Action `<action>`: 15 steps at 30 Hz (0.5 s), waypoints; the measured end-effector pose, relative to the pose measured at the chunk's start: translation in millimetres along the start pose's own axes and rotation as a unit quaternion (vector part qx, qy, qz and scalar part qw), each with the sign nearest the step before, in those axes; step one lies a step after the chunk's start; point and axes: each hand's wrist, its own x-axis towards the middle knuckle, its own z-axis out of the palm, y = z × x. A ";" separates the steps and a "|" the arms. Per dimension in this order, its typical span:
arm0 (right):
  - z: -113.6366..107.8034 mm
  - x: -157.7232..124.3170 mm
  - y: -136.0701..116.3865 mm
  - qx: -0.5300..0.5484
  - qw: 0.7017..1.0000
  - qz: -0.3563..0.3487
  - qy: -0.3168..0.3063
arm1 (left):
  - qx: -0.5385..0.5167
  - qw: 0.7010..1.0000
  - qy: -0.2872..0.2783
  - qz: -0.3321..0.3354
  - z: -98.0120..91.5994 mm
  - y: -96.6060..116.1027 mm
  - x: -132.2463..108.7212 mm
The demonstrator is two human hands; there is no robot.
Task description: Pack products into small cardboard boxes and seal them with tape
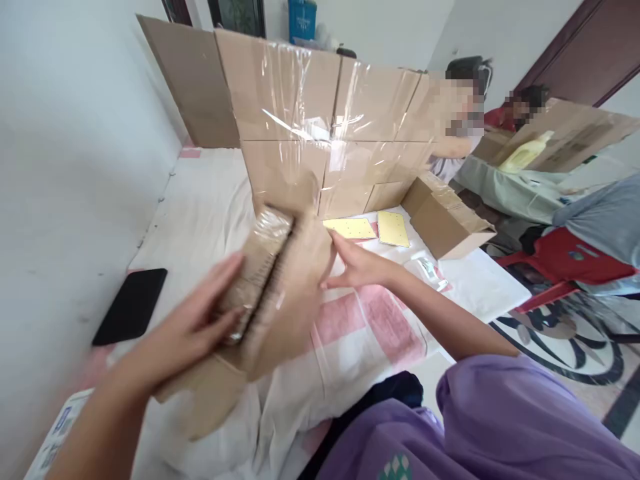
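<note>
My left hand [197,320] grips the near side of a brown cardboard box [280,287] whose top is covered in clear tape or plastic; its fingers curl over the edge. My right hand [357,265] rests against the box's far right side with fingers stretched out flat. The box is tilted and blurred by motion above a white cloth with pink squares [370,327]. Just beyond my right hand lie two yellow perforated boards [373,229] on the cloth.
A wall of flattened cardboard sheets wrapped in clear film [320,113] stands behind. A smaller open box [447,223] lies to the right, a black phone [131,305] to the left near the wall. Other people sit at the far right beside a red plastic chair [565,263].
</note>
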 end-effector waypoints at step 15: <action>26.4 -141.1 70.1 0.294 0.937 0.183 -0.050 | -0.138 0.961 -0.238 -0.014 52.8 60.4 100.8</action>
